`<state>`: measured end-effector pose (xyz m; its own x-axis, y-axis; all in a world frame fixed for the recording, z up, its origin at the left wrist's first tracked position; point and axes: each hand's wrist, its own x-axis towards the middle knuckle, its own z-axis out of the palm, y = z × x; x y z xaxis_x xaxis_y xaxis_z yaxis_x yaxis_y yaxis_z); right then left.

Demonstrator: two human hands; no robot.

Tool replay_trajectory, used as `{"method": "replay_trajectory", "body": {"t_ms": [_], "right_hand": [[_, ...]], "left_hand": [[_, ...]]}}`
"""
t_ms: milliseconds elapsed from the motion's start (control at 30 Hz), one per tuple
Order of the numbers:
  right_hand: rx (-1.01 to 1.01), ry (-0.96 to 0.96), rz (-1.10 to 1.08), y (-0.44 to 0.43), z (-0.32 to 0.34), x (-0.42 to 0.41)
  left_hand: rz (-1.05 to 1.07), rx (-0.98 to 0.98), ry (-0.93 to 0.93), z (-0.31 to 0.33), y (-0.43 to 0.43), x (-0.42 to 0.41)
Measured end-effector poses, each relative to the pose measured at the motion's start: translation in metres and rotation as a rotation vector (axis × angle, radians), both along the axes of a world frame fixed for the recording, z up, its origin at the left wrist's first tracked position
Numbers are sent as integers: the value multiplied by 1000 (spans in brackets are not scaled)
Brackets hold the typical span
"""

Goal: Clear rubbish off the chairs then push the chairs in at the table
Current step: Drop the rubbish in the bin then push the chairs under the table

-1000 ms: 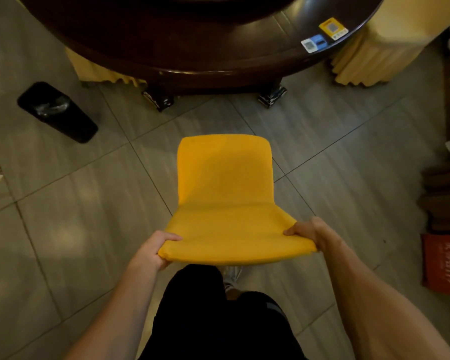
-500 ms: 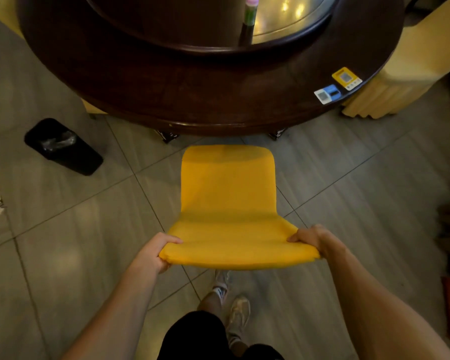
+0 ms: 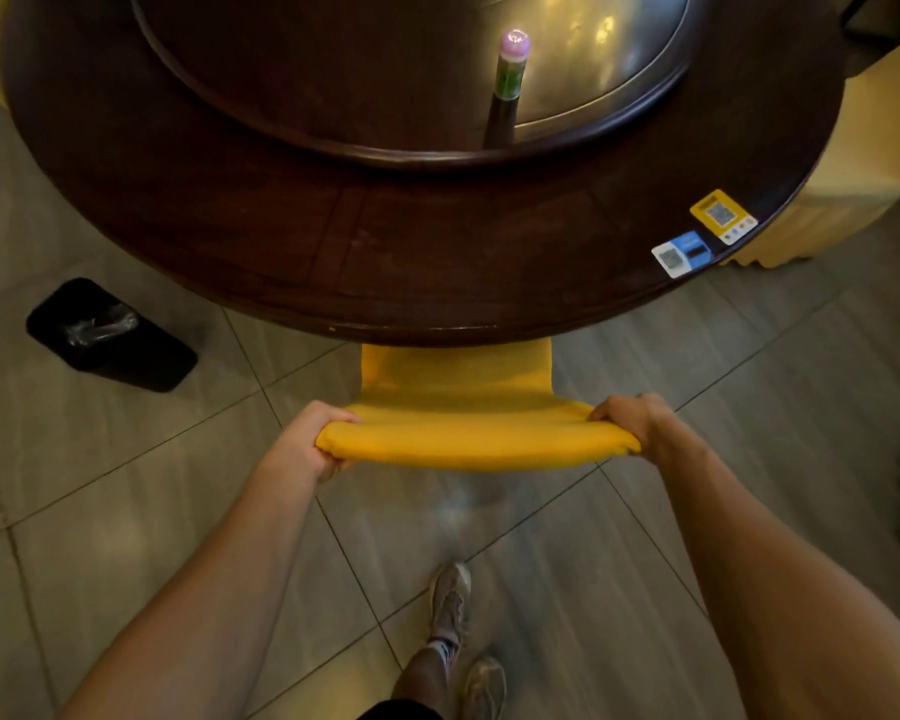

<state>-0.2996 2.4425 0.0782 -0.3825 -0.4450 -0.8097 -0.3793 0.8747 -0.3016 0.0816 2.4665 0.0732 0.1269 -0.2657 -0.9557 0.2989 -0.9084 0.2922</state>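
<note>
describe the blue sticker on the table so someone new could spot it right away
Start at the big round dark wooden table and follow its rim to the right. Two small QR-code stickers sit side by side there. The blue sticker is the nearer one, blue and white, beside the yellow sticker.

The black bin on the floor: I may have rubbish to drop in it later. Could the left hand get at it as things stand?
Probably not right now. The left hand is clamped on the yellow chair, and the black bin sits well off to its left. Bare floor lies between, so once freed, with a step over, likely yes.
</note>
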Motion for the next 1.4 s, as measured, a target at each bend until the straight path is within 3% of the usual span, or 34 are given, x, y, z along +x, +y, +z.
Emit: {"method": "replay_trajectory", "body": {"t_ms": [200,733,800,867,967,1033,1167,1400], "right_hand": [[-179,-35,-195,-54,0,4],[-251,-84,-300,-89,0,14],[-260,-110,-287,-84,4,17],[-269,-131,-253,-78,9,21],[-307,-118,-98,-65,21,19],[-350,-8,98,-51,31,8],[-494,198,305,-21,50,-38],[-494,580,344,40,71,-191]], "left_hand": [[94,-79,-15,5,-59,-4],[391,-163,-18,15,-95,-13],[379,-166,-117,17,-93,-20],[215,-176,-396,25,-91,-31],[-397,-277,-886,42,-89,-55],[-766,-294,-1054,51,-89,-79],[-1224,-579,-1069,61,-91,-161],[-1631,-1061,-993,72,-77,-373]]}}
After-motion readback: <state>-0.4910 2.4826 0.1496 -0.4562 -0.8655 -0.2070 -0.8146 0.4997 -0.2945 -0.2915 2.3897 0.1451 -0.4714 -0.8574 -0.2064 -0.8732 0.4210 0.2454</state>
